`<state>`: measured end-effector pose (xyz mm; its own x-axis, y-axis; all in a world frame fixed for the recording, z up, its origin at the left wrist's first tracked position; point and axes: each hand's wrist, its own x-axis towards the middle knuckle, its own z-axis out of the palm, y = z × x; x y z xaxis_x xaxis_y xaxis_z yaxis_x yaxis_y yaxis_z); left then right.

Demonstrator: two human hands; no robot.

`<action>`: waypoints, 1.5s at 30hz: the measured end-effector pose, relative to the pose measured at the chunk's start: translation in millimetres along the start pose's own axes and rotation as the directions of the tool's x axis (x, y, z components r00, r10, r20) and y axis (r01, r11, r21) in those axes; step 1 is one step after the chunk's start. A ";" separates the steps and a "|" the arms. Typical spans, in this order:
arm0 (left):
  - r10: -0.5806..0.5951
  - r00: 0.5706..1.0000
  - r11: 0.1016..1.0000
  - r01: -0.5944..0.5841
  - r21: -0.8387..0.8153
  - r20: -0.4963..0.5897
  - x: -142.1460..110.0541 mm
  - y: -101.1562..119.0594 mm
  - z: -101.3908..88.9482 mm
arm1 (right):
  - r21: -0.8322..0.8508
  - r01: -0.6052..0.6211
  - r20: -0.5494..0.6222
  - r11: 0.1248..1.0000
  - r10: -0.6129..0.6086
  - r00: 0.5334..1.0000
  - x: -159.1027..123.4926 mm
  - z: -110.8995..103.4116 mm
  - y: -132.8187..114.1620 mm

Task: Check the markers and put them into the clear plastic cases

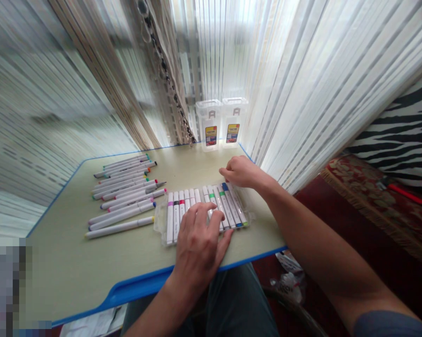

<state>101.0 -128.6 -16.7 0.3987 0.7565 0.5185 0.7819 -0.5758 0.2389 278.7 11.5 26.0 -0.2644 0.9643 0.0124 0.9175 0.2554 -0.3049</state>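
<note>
A clear plastic case lies on the table in front of me, with a row of white markers side by side in it. Some carry coloured bands, among them purple, black, red, green and blue. My left hand rests over the middle of this row, fingers bent and thumb apart, covering the lower parts of several markers. Just beyond the case's far right corner, my right hand is closed with its fingers curled under. Whatever is in those fingers, if anything, is hidden from view.
Loose markers with coloured ends lie in a rough column left of the case. Two clear lidded boxes with labels stand at the table's back edge, against string curtains. A blue rim borders the table.
</note>
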 end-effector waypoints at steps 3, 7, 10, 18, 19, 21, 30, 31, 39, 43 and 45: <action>-0.002 1.000 1.000 0.002 0.005 -0.003 -0.4 0.0 0.3 | 0.007 -0.004 -0.010 1.000 0.004 1.000 -0.3 0.6 1.1; 0.000 1.000 1.000 0.000 0.000 -0.005 -0.4 -0.2 -0.3 | 0.014 -0.006 -0.016 1.000 0.006 1.000 -0.8 1.3 1.8; -0.001 1.000 1.000 0.001 -0.008 -0.007 0.5 0.0 0.2 | 0.009 -0.013 -0.014 1.000 0.013 1.000 -0.7 2.0 2.1; 0.028 0.998 0.999 -0.030 -0.043 -0.053 -10.3 -6.8 -15.5 | 0.020 -0.056 -0.092 0.998 0.058 0.994 -4.2 -3.3 4.4; 0.012 0.998 0.999 -0.015 -0.041 -0.059 -15.6 -11.8 -22.7 | 0.027 -0.070 -0.119 0.997 0.073 0.990 -6.0 -6.1 5.5; -0.034 0.995 0.999 0.032 -0.014 -0.095 -28.7 -25.9 -40.0 | 0.089 -0.106 -0.149 0.990 0.118 0.982 -11.4 -12.2 9.4; -0.729 0.659 0.601 0.745 -0.288 0.185 -73.8 -75.6 -90.3 | 0.640 -0.384 0.135 0.666 0.394 0.909 -63.9 -5.6 33.1; -0.739 0.632 0.545 0.764 -0.345 0.232 -73.0 -76.5 -90.2 | 0.681 -0.397 0.145 0.616 0.417 0.897 -70.4 -2.8 33.2; -0.684 0.623 0.332 0.730 -0.597 0.381 -56.1 -88.1 -79.1 | 0.844 -0.305 0.074 0.441 0.468 0.881 -101.5 15.5 23.6; -0.701 0.610 0.269 0.706 -0.655 0.370 -55.2 -85.4 -78.6 | 0.926 -0.227 0.059 0.300 0.480 0.875 -104.9 19.2 14.3; -0.694 0.631 0.287 0.685 -0.670 0.348 -55.8 -80.4 -79.2 | 0.961 -0.182 0.062 0.207 0.479 0.875 -105.6 19.8 7.7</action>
<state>-22.0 -149.1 0.2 -0.1241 0.9845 -0.1241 0.1766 0.1449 0.9736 307.8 -89.7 3.5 0.1898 0.9624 -0.1944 -0.0477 -0.1887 -0.9809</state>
